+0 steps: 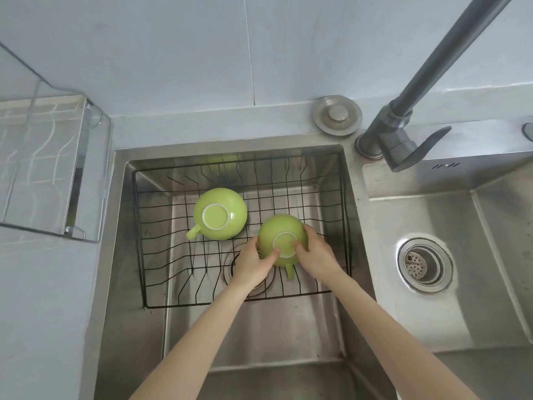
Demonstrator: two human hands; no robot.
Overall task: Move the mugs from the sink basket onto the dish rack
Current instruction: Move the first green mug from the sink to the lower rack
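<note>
Pale tiled walls back a stainless steel double sink [121, 255], and a black wire sink basket [202, 305] sits in its left basin. Both hands are on one upturned lime-green ceramic mug [281, 233] at the basket's near right. The left hand [253, 265] cups its left side, fingers curled round the wall and thumb laid across the pale base ring. The right hand [315, 255] wraps the right side the same way. The mug's handle points back towards the person. I cannot tell whether it is off the wires. A second upturned green mug [220, 213] rests untouched just beside it. The chrome wire dish rack [43, 157] stands on the counter, far left.
</note>
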